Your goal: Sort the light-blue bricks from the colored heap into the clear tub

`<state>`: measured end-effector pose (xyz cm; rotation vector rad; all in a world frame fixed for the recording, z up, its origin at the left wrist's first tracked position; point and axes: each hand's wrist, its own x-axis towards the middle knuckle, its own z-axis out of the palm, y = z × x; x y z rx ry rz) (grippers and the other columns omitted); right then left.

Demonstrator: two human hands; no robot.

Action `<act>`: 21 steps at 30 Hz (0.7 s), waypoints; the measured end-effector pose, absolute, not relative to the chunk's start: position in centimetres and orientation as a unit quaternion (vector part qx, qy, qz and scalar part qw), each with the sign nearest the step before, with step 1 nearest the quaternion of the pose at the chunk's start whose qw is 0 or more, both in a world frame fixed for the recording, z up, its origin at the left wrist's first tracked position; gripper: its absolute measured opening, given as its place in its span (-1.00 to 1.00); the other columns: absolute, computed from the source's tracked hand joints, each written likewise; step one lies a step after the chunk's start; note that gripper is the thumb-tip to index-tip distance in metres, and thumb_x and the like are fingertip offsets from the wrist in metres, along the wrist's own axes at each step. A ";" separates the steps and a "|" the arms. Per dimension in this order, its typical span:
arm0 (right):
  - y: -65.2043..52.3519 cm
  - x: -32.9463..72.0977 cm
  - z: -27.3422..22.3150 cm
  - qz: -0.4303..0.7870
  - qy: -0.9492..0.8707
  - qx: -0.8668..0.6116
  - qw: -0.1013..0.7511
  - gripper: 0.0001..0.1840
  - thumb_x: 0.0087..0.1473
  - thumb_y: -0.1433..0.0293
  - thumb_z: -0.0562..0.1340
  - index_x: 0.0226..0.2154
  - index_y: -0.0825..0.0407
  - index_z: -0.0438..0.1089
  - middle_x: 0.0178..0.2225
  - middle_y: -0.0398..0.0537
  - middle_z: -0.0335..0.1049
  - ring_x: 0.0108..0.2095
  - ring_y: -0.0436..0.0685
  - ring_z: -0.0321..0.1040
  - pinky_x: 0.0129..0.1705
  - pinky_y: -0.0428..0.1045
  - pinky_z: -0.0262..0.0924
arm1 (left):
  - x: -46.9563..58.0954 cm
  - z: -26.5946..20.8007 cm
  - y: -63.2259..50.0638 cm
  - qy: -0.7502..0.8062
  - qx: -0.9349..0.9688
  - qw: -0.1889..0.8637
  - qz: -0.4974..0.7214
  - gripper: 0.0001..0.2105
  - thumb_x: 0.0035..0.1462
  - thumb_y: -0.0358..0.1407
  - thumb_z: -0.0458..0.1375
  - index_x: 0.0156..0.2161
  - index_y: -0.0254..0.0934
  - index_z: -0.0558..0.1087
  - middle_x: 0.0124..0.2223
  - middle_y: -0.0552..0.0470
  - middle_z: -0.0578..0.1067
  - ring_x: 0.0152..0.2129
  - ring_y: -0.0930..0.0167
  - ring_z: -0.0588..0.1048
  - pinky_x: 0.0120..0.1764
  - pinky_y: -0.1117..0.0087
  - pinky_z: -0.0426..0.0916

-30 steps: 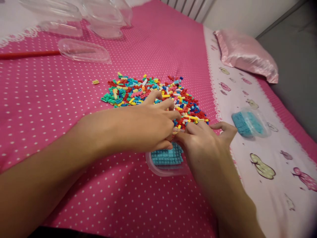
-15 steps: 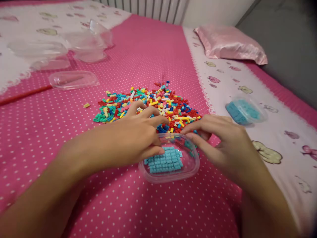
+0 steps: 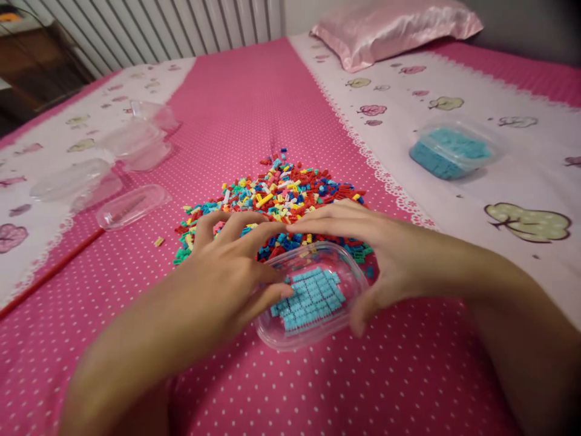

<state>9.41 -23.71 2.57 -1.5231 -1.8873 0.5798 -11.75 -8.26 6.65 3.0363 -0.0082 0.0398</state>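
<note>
A clear plastic container (image 3: 313,342) sits on the bed in front of me, with light-blue bricks (image 3: 313,297) lined up in rows on its bottom. Over its left side reaches my left hand (image 3: 236,260), its fingers apart and bent down at the pile of mixed building bricks (image 3: 290,194), the thumb above the container's left part. My right hand (image 3: 363,242) arches over the right rear of the container. Its fingers stretch left across the pile, and its thumb hangs by the container's right rim. No brick shows in either hand, though the left fingertips are partly hidden.
To the right stands a clear container (image 3: 449,151) with many blue bricks. Several clear empty containers (image 3: 131,142) and a lid (image 3: 134,206) lie at the left, near a red stick (image 3: 54,272). One yellow brick (image 3: 158,241) lies alone. A pink pillow (image 3: 390,30) is at the back.
My right hand has moved left and inward over the container and spread its thumb away from its fingers. The left hand stays near the pile's front. The camera view has turned and tilted.
</note>
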 end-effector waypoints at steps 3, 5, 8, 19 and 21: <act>-24.0 9.2 2.7 0.241 -0.747 -0.549 0.288 0.27 -0.25 0.13 0.57 0.41 -0.16 -0.01 0.39 -0.12 0.11 0.40 0.14 -0.04 0.38 0.07 -0.05 | -11.7 6.4 -8.7 0.012 0.998 0.063 -0.012 -0.55 0.37 0.07 -0.06 -0.23 -0.08 0.61 0.08 -0.06 0.46 0.13 0.02 0.28 0.14 -0.33 0.06; -24.2 9.0 2.7 0.258 -0.753 -0.538 0.278 0.30 -0.27 0.18 0.58 0.42 -0.18 -0.05 0.41 -0.12 0.07 0.42 0.15 -0.09 0.38 0.07 -0.05 | -11.6 6.2 -8.7 0.010 0.997 0.075 -0.031 -0.55 0.35 0.08 -0.04 -0.26 -0.10 0.61 0.08 -0.04 0.45 0.13 0.05 0.27 0.17 -0.31 0.04; -24.2 9.1 2.4 0.263 -0.752 -0.537 0.279 0.23 -0.19 0.25 0.56 0.42 -0.22 -0.04 0.39 -0.13 0.10 0.39 0.12 -0.02 0.37 0.06 -0.02 | -11.7 6.2 -8.7 0.012 0.995 0.086 -0.044 -0.57 0.35 0.07 -0.02 -0.29 -0.10 0.59 0.13 -0.02 0.42 0.14 0.06 0.25 0.17 -0.30 0.03; -24.2 9.1 2.1 0.234 -0.762 -0.528 0.292 0.00 -0.06 0.27 0.49 0.35 -0.04 0.10 0.32 -0.02 0.22 0.31 0.10 0.15 0.32 0.00 0.04 | -11.4 6.3 -8.4 -0.019 0.997 0.069 -0.019 -0.67 0.37 0.02 -0.01 -0.03 0.01 0.55 0.13 -0.06 0.43 0.16 0.07 0.29 0.15 -0.31 0.10; -24.2 9.1 2.2 0.238 -0.761 -0.528 0.294 -0.03 -0.04 0.27 0.48 0.34 -0.04 0.12 0.32 -0.05 0.24 0.31 0.07 0.15 0.32 -0.02 0.03 | -11.4 6.4 -8.3 -0.022 0.998 0.065 -0.012 -0.65 0.37 0.04 -0.02 0.00 0.01 0.55 0.19 -0.07 0.40 0.17 0.07 0.30 0.17 -0.29 0.11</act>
